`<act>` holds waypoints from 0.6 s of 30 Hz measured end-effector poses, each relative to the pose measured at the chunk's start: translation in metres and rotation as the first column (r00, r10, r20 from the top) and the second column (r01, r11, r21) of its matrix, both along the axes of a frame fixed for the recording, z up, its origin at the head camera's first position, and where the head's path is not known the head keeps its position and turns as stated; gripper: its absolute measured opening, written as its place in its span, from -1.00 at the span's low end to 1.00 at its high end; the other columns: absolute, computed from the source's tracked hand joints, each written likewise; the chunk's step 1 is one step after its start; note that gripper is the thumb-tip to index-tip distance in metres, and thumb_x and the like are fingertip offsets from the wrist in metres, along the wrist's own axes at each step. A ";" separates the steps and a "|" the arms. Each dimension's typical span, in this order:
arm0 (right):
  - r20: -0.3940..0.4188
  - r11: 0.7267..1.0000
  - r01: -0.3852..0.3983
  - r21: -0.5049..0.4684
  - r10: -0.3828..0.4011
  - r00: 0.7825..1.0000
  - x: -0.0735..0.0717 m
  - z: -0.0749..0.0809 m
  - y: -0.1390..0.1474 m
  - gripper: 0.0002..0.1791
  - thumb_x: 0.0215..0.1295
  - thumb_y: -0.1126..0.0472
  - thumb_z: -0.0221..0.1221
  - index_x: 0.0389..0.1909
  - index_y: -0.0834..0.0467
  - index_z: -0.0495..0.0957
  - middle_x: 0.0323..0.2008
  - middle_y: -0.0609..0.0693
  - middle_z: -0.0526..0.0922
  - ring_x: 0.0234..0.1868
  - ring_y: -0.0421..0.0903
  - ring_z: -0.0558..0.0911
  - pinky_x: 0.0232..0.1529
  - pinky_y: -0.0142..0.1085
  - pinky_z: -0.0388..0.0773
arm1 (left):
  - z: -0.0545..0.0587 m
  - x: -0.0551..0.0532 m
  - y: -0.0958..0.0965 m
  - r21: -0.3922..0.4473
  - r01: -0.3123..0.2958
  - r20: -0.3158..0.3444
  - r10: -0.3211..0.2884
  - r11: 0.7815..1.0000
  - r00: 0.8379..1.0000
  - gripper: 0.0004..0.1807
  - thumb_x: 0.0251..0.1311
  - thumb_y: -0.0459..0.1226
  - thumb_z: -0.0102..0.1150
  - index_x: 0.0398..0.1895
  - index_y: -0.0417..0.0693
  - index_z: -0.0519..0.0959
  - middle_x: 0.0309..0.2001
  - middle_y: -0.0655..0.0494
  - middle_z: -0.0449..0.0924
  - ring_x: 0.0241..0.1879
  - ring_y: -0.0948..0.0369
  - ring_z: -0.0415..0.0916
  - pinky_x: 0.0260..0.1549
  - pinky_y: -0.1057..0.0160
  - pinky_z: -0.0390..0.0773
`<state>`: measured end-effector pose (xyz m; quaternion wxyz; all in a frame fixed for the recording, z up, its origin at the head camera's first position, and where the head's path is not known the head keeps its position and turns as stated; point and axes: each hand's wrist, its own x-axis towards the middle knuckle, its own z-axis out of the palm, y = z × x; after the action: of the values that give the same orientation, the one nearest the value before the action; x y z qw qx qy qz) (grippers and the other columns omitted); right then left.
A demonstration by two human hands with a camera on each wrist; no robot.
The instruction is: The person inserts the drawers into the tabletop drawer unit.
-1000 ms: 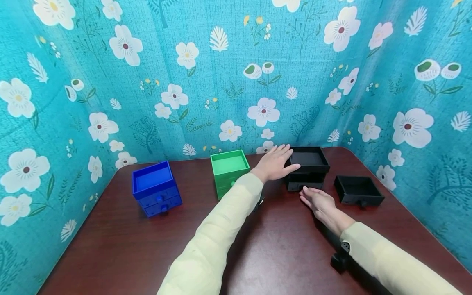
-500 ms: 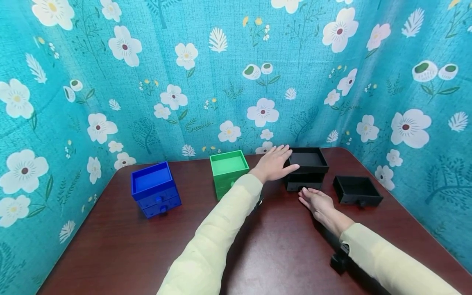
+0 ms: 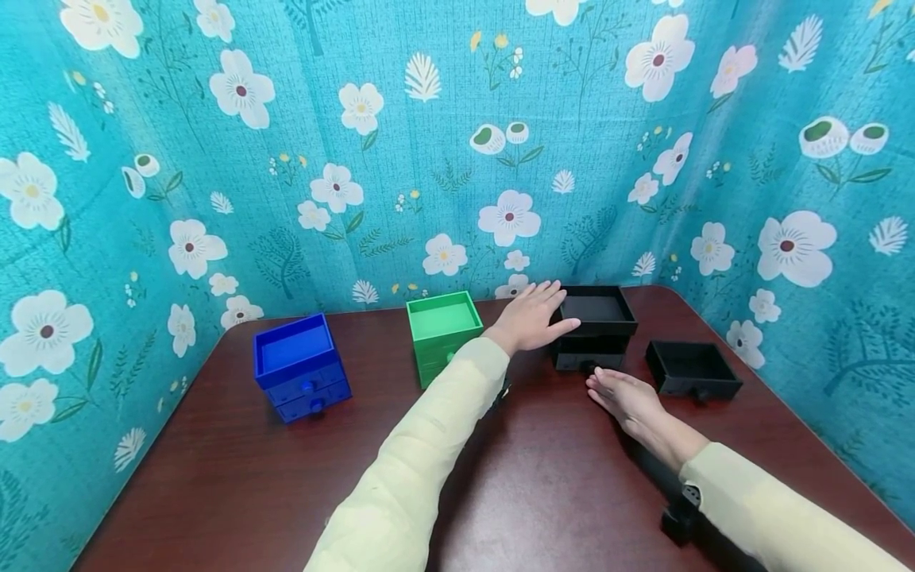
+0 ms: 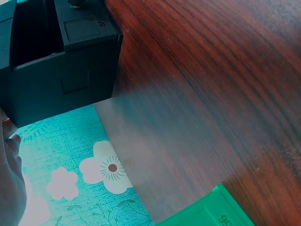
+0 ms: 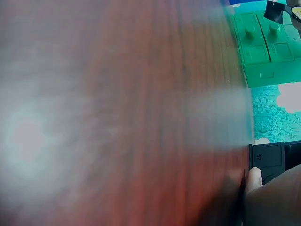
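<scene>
A small black drawer cabinet (image 3: 599, 310) stands at the back right, with a tray-like top, a vacant middle slot and a drawer (image 3: 572, 361) in the lower slot. The left hand (image 3: 532, 316) rests against its upper left side, fingers extended and thumb by the front rim. In the left wrist view the cabinet (image 4: 66, 80) shows its open slot, with part of the left hand (image 4: 11, 174) at the edge. Close to the lower drawer's knob (image 3: 588, 367) is the right hand (image 3: 632, 401), its fingers fairly straight. Whether the fingertips touch the knob is unclear.
A separate black drawer (image 3: 695, 372) lies right of the cabinet. A green drawer cabinet (image 3: 429, 349) and a blue one (image 3: 307, 377) stand farther left on the dark wooden table (image 3: 529, 492). A floral turquoise curtain (image 3: 400, 159) hangs behind.
The right hand has shifted slightly right and nearer the front edge, uncovering the lower drawer's knob. The left hand and the cabinet look the same.
</scene>
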<state>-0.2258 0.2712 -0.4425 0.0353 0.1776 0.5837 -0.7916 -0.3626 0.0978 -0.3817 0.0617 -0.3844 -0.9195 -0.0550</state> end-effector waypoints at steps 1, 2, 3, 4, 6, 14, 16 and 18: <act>0.000 1.000 -0.003 0.003 0.003 1.000 0.002 0.000 0.002 -0.63 0.42 0.27 0.11 0.17 0.26 0.30 -0.23 -0.08 0.67 -0.18 -0.25 0.66 0.08 -0.26 0.51 | 0.000 0.000 0.000 0.000 0.001 0.000 -0.001 1.000 1.000 -0.18 0.38 0.32 -0.41 0.53 0.04 0.11 0.52 0.14 -0.02 0.49 0.25 -0.20 0.41 0.27 -0.29; 0.000 1.000 -0.011 0.004 0.011 1.000 0.004 0.001 0.003 -0.60 0.42 0.26 0.11 0.19 0.27 0.29 -0.22 -0.08 0.67 -0.17 -0.26 0.66 0.07 -0.26 0.51 | 0.000 0.000 0.000 0.000 0.001 0.001 -0.001 1.000 1.000 -0.18 0.38 0.32 -0.41 0.53 0.04 0.11 0.52 0.14 -0.02 0.49 0.25 -0.20 0.41 0.27 -0.29; -0.003 1.000 -0.021 0.001 0.021 1.000 0.007 0.002 0.004 -0.58 0.42 0.25 0.11 0.20 0.27 0.27 -0.21 -0.08 0.67 -0.16 -0.26 0.66 0.08 -0.26 0.51 | 0.000 0.000 0.000 -0.001 0.002 0.001 -0.002 1.000 1.000 -0.18 0.38 0.32 -0.40 0.53 0.04 0.10 0.52 0.13 -0.02 0.49 0.25 -0.20 0.41 0.27 -0.28; -0.002 1.000 -0.026 -0.002 0.026 1.000 0.009 0.003 0.006 -0.57 0.42 0.24 0.12 0.21 0.27 0.26 -0.21 -0.09 0.67 -0.15 -0.26 0.66 0.08 -0.26 0.51 | 0.001 0.000 0.000 -0.001 0.001 0.003 -0.001 1.000 1.000 -0.18 0.38 0.32 -0.41 0.53 0.04 0.10 0.52 0.13 -0.02 0.49 0.25 -0.20 0.41 0.27 -0.28; 0.000 0.999 -0.043 -0.006 0.043 0.999 0.015 0.005 0.008 -0.54 0.41 0.23 0.13 0.22 0.28 0.24 -0.22 -0.10 0.67 -0.15 -0.26 0.66 0.08 -0.27 0.51 | 0.002 0.001 0.000 -0.004 0.001 0.005 -0.001 1.000 1.000 -0.18 0.38 0.31 -0.41 0.53 0.04 0.09 0.52 0.13 -0.03 0.49 0.25 -0.20 0.41 0.27 -0.28; 0.030 0.997 -0.064 -0.036 0.065 0.997 0.036 0.011 0.025 -0.49 0.39 0.19 0.16 0.26 0.24 0.22 -0.22 -0.13 0.67 -0.13 -0.26 0.66 0.10 -0.26 0.50 | 0.001 0.002 0.000 0.003 -0.001 0.017 0.001 1.000 1.000 -0.19 0.39 0.30 -0.40 0.53 0.03 0.09 0.53 0.12 -0.04 0.50 0.25 -0.20 0.41 0.29 -0.29; 0.038 0.997 -0.064 -0.032 0.065 0.997 0.041 0.012 0.031 -0.43 0.39 0.18 0.15 0.31 0.25 0.18 -0.21 -0.15 0.67 -0.14 -0.26 0.65 0.11 -0.26 0.49 | 0.001 0.002 0.000 0.010 0.003 0.024 -0.003 1.000 1.000 -0.19 0.39 0.30 -0.39 0.53 0.03 0.08 0.53 0.12 -0.04 0.50 0.24 -0.21 0.40 0.30 -0.30; 0.049 0.997 -0.068 -0.021 0.069 0.996 0.045 0.012 0.036 -0.34 0.40 0.16 0.16 0.39 0.27 0.11 -0.19 -0.16 0.66 -0.13 -0.27 0.65 0.12 -0.25 0.49 | 0.001 0.002 0.000 0.012 0.006 0.028 -0.006 1.000 1.000 -0.19 0.39 0.29 -0.38 0.53 0.03 0.08 0.53 0.12 -0.05 0.50 0.24 -0.21 0.40 0.31 -0.32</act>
<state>-0.1804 0.3075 -0.4309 0.0788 0.1769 0.5805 -0.7909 -0.3609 0.0977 -0.3812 0.0511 -0.3859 -0.9188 -0.0661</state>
